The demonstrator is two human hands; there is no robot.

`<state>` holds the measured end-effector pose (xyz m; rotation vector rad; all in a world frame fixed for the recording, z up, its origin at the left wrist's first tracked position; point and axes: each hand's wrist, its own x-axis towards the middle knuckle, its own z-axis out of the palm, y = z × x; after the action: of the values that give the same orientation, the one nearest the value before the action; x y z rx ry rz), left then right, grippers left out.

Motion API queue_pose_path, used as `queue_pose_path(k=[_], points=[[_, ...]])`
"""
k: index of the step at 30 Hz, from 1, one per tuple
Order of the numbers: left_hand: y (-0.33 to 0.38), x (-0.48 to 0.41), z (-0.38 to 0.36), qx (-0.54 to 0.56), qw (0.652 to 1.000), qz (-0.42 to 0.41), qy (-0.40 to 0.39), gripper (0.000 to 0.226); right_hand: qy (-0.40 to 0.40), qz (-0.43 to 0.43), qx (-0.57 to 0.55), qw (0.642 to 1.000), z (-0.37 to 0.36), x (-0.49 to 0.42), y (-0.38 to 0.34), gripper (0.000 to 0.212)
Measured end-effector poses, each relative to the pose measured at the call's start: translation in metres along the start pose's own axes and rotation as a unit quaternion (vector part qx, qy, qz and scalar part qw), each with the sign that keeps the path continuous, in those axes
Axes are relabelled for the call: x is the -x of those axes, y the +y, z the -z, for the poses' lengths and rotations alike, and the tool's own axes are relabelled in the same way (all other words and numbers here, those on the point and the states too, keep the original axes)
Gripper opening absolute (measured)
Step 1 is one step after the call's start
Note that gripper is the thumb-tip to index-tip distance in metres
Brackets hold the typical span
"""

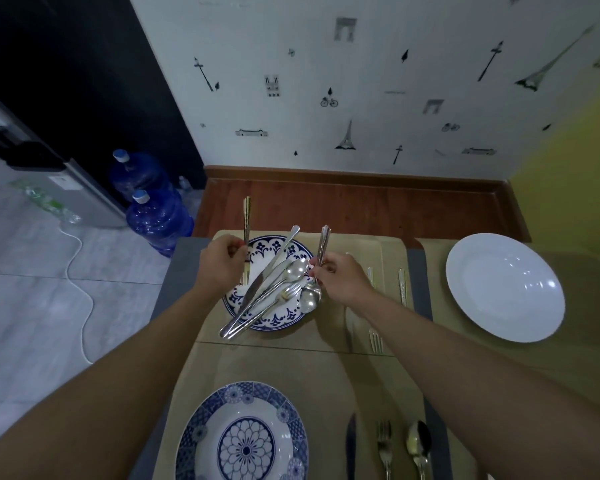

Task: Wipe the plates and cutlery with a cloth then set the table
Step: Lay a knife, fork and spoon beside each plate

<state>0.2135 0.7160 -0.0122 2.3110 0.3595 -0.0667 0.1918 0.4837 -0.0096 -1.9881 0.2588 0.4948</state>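
A blue-patterned plate [274, 245] at the far end of the beige placemat holds a pile of cutlery: a knife [257, 289], a spoon [297, 270] and a fork [284, 294]. My left hand [222, 265] grips a gold-toned utensil [246, 216] upright over the plate's left rim. My right hand [340, 278] pinches a silver spoon [309, 297] by its handle, bowl down at the plate's right rim. A second blue-patterned plate [201, 431] lies near me, with a knife [351, 445], fork [384, 445] and spoon [418, 441] laid to its right.
A white plate [504, 289] sits on the right placemat. More cutlery [402, 285] lies on the mat under my right forearm. The table butts against a wooden ledge [354, 202] and wall. Two blue water jugs [156, 220] and a white cable [80, 292] are on the floor at left.
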Motion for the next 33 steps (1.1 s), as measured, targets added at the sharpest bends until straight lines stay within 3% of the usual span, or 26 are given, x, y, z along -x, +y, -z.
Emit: queue_pose_path(k=[8, 15, 24, 27, 31, 33], points=[[0.045, 0.037, -0.021, 0.074, 0.996, 0.011, -0.056, 0.007, 0.041, 0.002, -0.011, 0.999, 0.039, 0.028, 0.021, 0.024], [0.089, 0.085, -0.069, 0.08, 0.991, 0.007, -0.103, 0.005, 0.064, 0.004, -0.024, 0.998, 0.092, 0.062, 0.059, 0.021], [0.151, 0.149, -0.155, 0.078, 0.986, -0.002, -0.15, 0.009, 0.084, -0.008, 0.025, 0.996, 0.188, 0.106, 0.134, 0.004], [0.174, 0.168, -0.19, 0.066, 0.982, -0.015, -0.178, 0.011, 0.094, -0.01, 0.018, 0.995, 0.221, 0.118, 0.161, 0.026], [0.208, 0.192, -0.239, 0.06, 0.975, -0.037, -0.212, 0.009, 0.128, -0.024, 0.015, 0.991, 0.266, 0.131, 0.203, 0.009], [0.224, 0.2, -0.264, 0.05, 0.972, -0.05, -0.225, 0.013, 0.146, -0.035, 0.006, 0.989, 0.288, 0.136, 0.222, 0.016]])
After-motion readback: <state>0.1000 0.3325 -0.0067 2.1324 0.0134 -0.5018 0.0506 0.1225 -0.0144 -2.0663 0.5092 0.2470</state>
